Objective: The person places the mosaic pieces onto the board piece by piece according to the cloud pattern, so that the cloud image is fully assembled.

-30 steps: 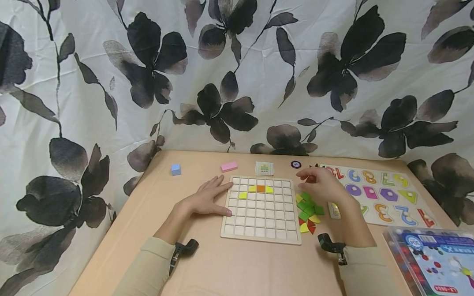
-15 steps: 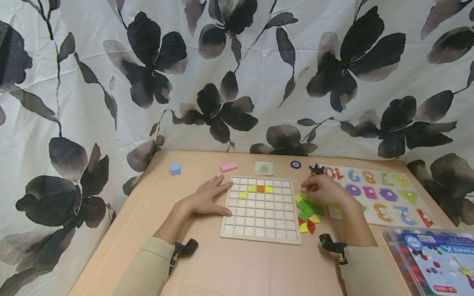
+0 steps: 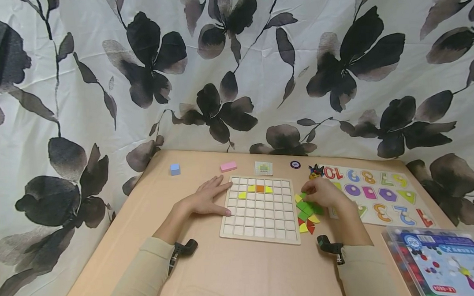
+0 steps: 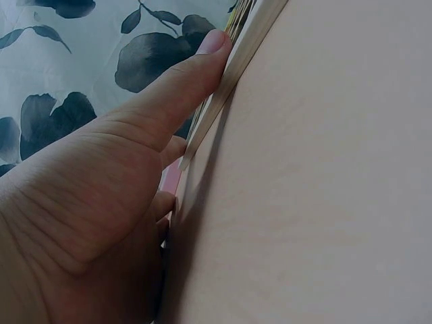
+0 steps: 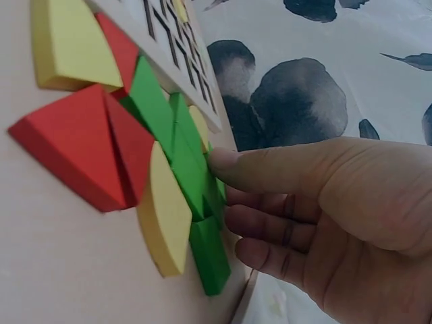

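My left hand (image 3: 207, 198) lies with its fingers spread at the left edge of the wooden grid board (image 3: 265, 240). In the left wrist view, its thumb (image 4: 185, 84) rests against the board's rim. Yellow pieces (image 3: 242, 195) and one orange square (image 3: 260, 189) sit in the upper cells. My right hand (image 3: 324, 193) is at the pile of coloured blocks right of the board, its thumb touching a green block (image 5: 192, 179) at the pile's far side. The index fingertip is hidden, so a pinch cannot be made out. Red blocks (image 5: 74, 145) and yellow blocks (image 5: 165, 209) lie nearer.
Behind the board are a blue cube (image 3: 175, 169), a pink block (image 3: 228, 166), a pattern card (image 3: 263, 168) and a dark round disc (image 3: 295, 164). At the right lie a small dark-topped figure (image 3: 316, 171), a number-and-shape board (image 3: 382, 194) and a plastic box (image 3: 444, 262).
My right hand has come down and nearer, from beside the small figure onto the block pile, uncovering the figure. The left hand and the board have stayed in place.
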Motion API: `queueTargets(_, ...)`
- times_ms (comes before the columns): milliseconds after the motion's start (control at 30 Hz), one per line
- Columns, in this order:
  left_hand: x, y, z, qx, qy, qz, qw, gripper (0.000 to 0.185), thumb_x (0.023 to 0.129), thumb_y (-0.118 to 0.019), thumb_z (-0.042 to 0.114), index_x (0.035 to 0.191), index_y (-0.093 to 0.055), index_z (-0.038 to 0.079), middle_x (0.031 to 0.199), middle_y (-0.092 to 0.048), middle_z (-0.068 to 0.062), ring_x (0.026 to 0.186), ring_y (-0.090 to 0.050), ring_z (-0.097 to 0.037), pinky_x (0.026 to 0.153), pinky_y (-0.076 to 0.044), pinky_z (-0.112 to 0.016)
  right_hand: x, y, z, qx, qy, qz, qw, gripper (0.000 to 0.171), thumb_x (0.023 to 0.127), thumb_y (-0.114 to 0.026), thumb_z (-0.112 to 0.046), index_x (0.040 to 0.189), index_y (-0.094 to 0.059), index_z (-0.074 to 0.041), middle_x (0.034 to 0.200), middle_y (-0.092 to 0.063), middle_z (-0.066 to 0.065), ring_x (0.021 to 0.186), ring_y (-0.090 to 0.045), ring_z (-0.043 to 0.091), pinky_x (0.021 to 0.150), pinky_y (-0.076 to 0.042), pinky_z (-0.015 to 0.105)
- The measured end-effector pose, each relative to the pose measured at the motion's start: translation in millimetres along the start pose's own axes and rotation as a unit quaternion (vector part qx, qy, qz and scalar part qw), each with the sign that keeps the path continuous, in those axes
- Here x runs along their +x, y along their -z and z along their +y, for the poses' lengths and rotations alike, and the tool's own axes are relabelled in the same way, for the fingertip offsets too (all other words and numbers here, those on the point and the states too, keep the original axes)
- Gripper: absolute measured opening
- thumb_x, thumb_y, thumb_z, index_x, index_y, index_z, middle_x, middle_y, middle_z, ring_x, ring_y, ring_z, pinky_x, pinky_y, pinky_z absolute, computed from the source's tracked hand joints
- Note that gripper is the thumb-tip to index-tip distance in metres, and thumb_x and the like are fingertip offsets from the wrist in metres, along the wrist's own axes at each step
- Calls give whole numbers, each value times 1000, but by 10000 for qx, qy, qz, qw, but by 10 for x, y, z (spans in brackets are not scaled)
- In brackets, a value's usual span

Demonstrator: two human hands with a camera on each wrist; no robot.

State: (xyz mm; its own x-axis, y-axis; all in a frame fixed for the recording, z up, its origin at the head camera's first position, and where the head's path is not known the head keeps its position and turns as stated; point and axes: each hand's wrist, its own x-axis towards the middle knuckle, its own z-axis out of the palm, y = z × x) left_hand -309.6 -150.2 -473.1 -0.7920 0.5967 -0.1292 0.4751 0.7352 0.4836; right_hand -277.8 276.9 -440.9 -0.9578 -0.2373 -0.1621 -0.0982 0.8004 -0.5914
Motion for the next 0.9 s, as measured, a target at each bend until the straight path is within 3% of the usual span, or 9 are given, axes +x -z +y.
queueTargets(367, -8, 13, 16, -46, -8, -7, 10000, 108, 79, -75, 74, 166, -28, 31, 176, -4, -16, 163, 0, -37, 130, -3, -60, 8, -27, -2, 30, 20, 174, 9998, 16, 90, -79, -6, 104, -71, -6, 95, -65, 7, 89, -57, 24, 80, -50, 33)
queueTargets(900, 10, -6, -7, 1, 43, -18, 10000, 107, 79, -74, 75, 166, -28, 32, 176, -3, -13, 163, 1, -35, 131, -3, -58, -14, 58, 29, 426, 379, 438, 9974, 9, 94, -71, -1, 100, -71, -7, 92, -64, 8, 87, -57, 24, 76, -52, 33)
